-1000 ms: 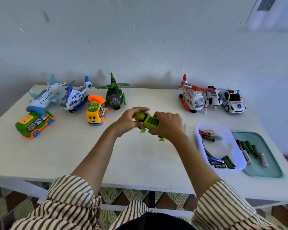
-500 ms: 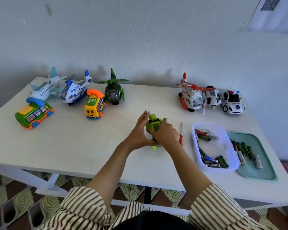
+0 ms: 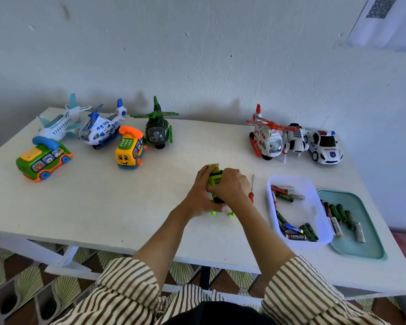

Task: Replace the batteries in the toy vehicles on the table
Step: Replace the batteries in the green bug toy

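left hand (image 3: 197, 197) + right hand (image 3: 231, 187) grip green toy (image 3: 214, 175) | toy mostly hidden | type unclear

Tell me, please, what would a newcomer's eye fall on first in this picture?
The left hand and right hand grip a lime-green plastic toy vehicle mid-way along the white table, with a red-handled screwdriver lying just to their right. Further right, a white plastic tray and a teal tray hold loose batteries. At the back, a dark green plastic toy helicopter and a white police toy car stand out.
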Available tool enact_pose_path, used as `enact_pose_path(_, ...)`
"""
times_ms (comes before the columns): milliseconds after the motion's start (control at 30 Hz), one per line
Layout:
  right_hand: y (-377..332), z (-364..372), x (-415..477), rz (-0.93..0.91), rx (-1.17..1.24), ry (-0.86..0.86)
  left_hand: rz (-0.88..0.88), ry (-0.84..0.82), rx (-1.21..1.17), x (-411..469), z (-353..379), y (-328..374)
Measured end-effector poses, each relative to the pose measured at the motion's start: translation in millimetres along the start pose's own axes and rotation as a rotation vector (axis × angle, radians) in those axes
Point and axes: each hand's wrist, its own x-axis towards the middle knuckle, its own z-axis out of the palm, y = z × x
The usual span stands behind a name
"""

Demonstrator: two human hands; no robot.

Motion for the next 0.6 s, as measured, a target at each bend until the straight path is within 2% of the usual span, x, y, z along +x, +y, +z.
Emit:
enact_pose_path(267, -9.1, -5.8, -2.3, -0.052, -0.132, -0.007, -0.016, 0.033, -0.026, -2.4, 0.9, 1.6)
enact_pose_path(600, -6.9, -8.9, 1.9, -0.060, -0.051, -0.033, -0.019, 0.022, -0.025, -1.0, 1.7, -0.9)
